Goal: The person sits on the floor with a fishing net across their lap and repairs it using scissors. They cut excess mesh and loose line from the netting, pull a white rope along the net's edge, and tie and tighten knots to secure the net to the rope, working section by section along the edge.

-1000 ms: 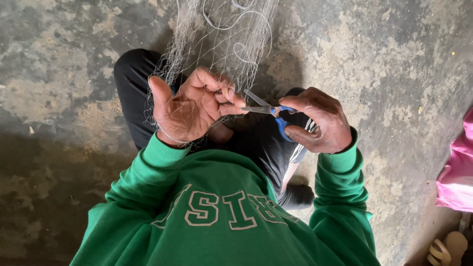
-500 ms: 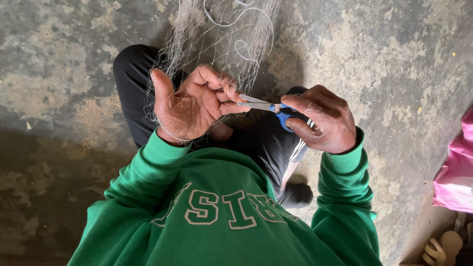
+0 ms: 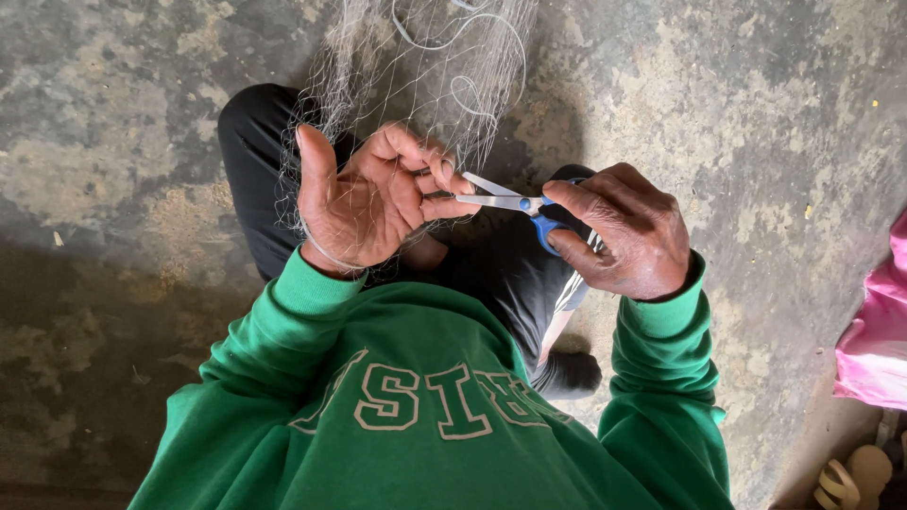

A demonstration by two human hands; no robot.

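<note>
A fine, pale fishing net [image 3: 416, 66] hangs down from the top of the view and drapes over my black-trousered knee. My left hand [image 3: 373, 203] is raised palm toward me, fingers curled around strands of the net. My right hand [image 3: 619, 231] grips blue-handled scissors [image 3: 515, 203]. Their silver blades are parted and point left, the tips touching the net at my left fingertips. Both arms wear green sleeves.
Rough, stained concrete floor [image 3: 756, 104] lies all around. A pink cloth or bag [image 3: 874, 340] sits at the right edge, with a sandal [image 3: 850, 477] in the bottom right corner. My black sock shows beneath my right arm.
Both hands have shifted slightly, and the scissor blades sit closer to my left fingertips than a second ago. The net stays held.
</note>
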